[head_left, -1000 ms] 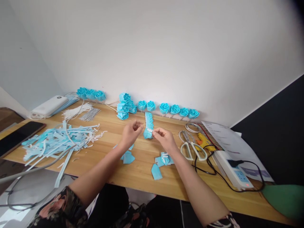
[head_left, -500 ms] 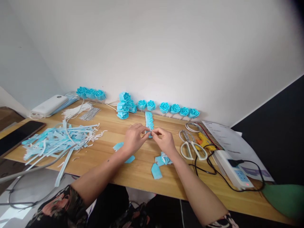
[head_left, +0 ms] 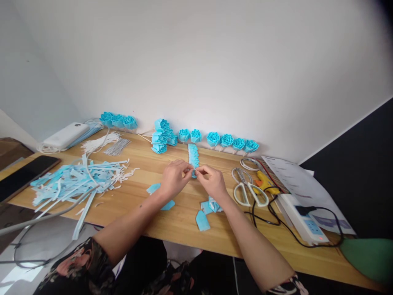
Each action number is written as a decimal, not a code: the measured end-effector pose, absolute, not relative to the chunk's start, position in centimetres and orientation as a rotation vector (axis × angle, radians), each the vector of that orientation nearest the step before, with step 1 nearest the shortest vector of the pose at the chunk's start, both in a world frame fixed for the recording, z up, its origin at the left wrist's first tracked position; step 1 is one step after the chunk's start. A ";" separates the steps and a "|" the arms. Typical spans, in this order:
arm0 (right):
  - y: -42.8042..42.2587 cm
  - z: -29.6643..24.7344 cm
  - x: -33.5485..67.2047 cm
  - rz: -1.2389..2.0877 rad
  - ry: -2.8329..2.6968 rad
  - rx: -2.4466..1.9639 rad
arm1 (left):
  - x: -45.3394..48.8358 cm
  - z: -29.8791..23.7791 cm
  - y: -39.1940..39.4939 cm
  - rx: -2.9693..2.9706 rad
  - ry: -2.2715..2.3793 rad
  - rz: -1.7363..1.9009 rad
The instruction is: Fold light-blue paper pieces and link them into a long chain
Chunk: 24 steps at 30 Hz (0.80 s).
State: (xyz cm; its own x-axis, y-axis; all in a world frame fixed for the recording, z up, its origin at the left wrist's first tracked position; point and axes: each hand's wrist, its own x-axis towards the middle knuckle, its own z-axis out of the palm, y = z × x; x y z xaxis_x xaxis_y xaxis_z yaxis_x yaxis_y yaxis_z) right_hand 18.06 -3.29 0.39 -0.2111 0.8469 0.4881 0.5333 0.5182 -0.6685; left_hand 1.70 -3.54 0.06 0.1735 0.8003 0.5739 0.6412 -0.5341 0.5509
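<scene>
Both hands meet over the middle of the wooden table (head_left: pixel 144 164). My left hand (head_left: pixel 174 178) and my right hand (head_left: pixel 212 180) pinch the near end of a long strip of overlapping blue petals (head_left: pixel 193 155), which lies flat and runs away toward the wall. Fingers of both hands are closed on that end. Loose blue petal pieces (head_left: pixel 202 220) lie just in front of my hands, with a small folded bundle (head_left: pixel 214 204) under my right wrist.
Finished blue paper roses (head_left: pixel 226 140) line the wall. A heap of blue and white cut strips (head_left: pixel 73 178) fills the left side. White scissors (head_left: pixel 245 187), a yellow glue gun (head_left: pixel 264 182), a power strip (head_left: pixel 302 219) with black cable and papers sit right. A phone (head_left: pixel 21 174) lies far left.
My left hand came in from the left and closed on the strip's near end beside my right hand. The strip went from lifted to lying flat on the table.
</scene>
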 end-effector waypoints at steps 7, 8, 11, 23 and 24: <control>-3.2 0.6 18.2 0.590 -1.816 -1.147 | 1.8 0.1 -3.3 1.884 1.311 1.311; -3.1 0.7 18.3 0.620 -1.797 -1.153 | 1.7 0.2 -3.2 1.782 1.278 1.330; -3.0 0.8 18.5 0.730 -1.736 -1.159 | 1.3 0.5 -2.9 1.530 1.214 1.410; -2.9 0.6 18.6 0.705 -1.727 -1.148 | 1.1 -0.1 -2.2 1.336 1.092 1.215; -3.0 0.8 18.6 0.610 -1.715 -1.152 | 1.1 -0.1 -2.2 1.353 1.115 1.224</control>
